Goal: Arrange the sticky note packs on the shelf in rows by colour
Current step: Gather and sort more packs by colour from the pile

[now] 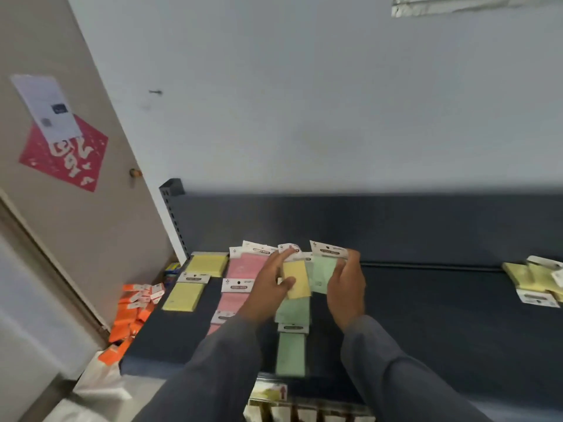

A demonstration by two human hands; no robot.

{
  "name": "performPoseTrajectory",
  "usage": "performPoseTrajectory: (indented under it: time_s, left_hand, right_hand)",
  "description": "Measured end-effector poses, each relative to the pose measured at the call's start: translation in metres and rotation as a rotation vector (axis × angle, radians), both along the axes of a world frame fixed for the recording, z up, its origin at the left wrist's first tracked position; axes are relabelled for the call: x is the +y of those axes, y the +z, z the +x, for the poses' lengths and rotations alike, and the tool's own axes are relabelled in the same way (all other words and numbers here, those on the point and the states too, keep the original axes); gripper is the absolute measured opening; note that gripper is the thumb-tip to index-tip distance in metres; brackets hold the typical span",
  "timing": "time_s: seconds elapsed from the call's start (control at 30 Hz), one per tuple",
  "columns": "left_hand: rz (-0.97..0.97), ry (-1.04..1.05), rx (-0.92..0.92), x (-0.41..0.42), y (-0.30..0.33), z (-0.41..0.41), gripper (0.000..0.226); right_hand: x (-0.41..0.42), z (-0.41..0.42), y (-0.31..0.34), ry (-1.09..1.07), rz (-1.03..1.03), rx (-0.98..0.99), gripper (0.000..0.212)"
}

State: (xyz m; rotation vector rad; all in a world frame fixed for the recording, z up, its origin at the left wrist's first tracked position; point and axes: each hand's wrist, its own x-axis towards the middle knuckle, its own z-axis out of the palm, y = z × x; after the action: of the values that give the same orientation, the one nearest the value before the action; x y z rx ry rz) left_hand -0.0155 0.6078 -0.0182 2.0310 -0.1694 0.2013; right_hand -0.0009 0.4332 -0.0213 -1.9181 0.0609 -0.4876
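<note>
Mid-sort on the dark shelf (pixel 426 315), the left hand (pixel 268 287) pinches a yellow sticky note pack (pixel 297 278) while the right hand (pixel 347 287) seemingly grips a green pack (pixel 323 269); next, yellow goes to the yellow row (pixel 195 281) at left.

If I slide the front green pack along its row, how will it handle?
Probably light and flat: the front green pack lies low on the dark shelf, so it should slide rather than tip. Its wrap looks glossy, so it may be slippery. It sits near the shelf's front edge and could drop off.
</note>
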Motion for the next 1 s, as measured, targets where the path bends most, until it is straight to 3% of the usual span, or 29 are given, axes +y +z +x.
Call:
performPoseTrajectory:
  time_s: [0.23,0.47,0.57,0.67,0.8,1.0]
  left_hand:
    - [-0.202,-0.005,0.201,0.095,-0.018,-0.027,0.075]
    - [-0.302,0.184,0.214,0.179,-0.014,-0.056,0.081]
    - [-0.165,0.255,0.221,0.239,-0.033,-0.041,0.088]
    - [-0.105,0.211,0.24,0.255,-0.024,-0.038,0.084]
    - [0.154,-0.045,0.283,0.261,-0.031,-0.056,0.061]
    - [0.362,-0.25,0.24,0.304,-0.045,-0.073,0.062]
  right_hand:
    - [0.081,-0.006,-0.01,0.015,-0.029,0.013,0.011]
    - [0.154,0.001,-0.014,0.115,-0.009,0.139,0.013]
    - [0.178,-0.004,-0.017,0.124,0.025,0.177,0.029]
    - [0.186,-0.015,-0.014,0.16,0.031,0.181,0.023]
    - [0.195,-0.011,-0.01,0.029,0.037,0.202,0.023]
    - [0.245,-0.023,-0.001,-0.058,0.033,0.138,0.014]
